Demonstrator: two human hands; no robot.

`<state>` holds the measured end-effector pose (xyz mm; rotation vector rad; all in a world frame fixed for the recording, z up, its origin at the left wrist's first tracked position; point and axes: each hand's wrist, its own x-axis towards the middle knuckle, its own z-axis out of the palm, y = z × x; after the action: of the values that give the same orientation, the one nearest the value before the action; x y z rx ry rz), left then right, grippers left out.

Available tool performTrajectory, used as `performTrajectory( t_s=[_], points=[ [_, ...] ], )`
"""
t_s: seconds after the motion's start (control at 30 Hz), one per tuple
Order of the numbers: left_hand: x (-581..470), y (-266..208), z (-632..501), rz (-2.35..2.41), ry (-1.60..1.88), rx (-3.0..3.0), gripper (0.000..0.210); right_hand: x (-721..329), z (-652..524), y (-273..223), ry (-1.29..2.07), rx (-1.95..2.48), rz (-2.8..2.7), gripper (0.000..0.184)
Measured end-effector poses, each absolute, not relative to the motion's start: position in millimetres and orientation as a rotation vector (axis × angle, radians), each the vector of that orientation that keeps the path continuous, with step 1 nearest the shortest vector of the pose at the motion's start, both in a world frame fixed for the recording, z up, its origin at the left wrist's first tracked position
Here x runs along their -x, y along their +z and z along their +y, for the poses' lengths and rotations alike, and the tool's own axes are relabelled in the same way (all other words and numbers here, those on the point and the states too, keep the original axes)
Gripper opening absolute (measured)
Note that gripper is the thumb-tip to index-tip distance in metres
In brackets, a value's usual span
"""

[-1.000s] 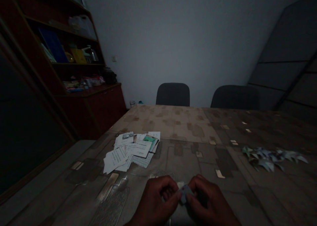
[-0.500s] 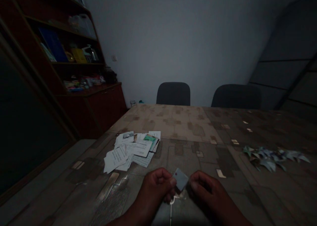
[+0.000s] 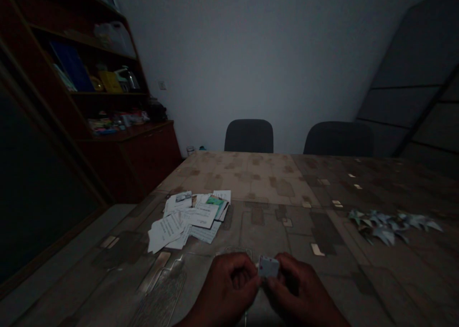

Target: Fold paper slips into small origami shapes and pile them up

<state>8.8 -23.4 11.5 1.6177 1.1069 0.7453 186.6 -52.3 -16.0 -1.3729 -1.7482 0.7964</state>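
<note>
A small folded piece of pale paper (image 3: 268, 267) is between my two hands, just above the near part of the table. My left hand (image 3: 229, 285) is closed, its thumb and fingertips pinching the paper's left edge. On the other side my right hand (image 3: 300, 285) is also closed, with its thumb below and fingers behind the paper's right edge. Ahead and to the left lies a loose pile of printed paper sheets (image 3: 204, 216). Several folded paper shapes (image 3: 385, 229) with pointed tips are clustered at the right.
A patterned cloth covers the table (image 3: 258, 174). Two dark chairs, a left chair (image 3: 248, 136) and a right chair (image 3: 339, 138), stand at its far edge. A reddish-brown cabinet (image 3: 150, 150) with filled shelves is at the left. The room is dim.
My right hand has moved in to grip the paper, which is now turned more level and looks shorter. The hands are closer together. The view has shifted slightly.
</note>
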Motion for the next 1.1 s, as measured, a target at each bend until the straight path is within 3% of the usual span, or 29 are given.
performTrajectory(
  t_s=[0.3, 0.53, 0.73, 0.9, 1.1],
  points=[
    [-13.6, -3.5, -25.5, 1.065, 0.807, -1.645, 0.012, -179.7, -52.0, -28.2, 1.075, 1.269, -1.606, 0.010],
    [-6.2, -0.2, -18.4, 1.085, 0.900, -1.304, 0.021, -191.8, -48.0, -9.7, 0.970, 1.479, -1.512, 0.017],
    [8.8, 2.5, -10.2, 0.839, 0.369, -1.226, 0.016, -208.6, -46.0, 4.9, 0.922, 1.381, -1.749, 0.012],
    [4.7, 0.9, -7.4, 0.973, 0.318, -1.644, 0.004, -211.1, -48.1, 8.6, 0.831, 1.171, -2.002, 0.019],
    [-1.3, 5.5, -8.5, 1.172, 0.123, -2.128, 0.011, -211.3, -45.5, -20.1, 0.429, 0.979, -2.378, 0.013]
  ],
)
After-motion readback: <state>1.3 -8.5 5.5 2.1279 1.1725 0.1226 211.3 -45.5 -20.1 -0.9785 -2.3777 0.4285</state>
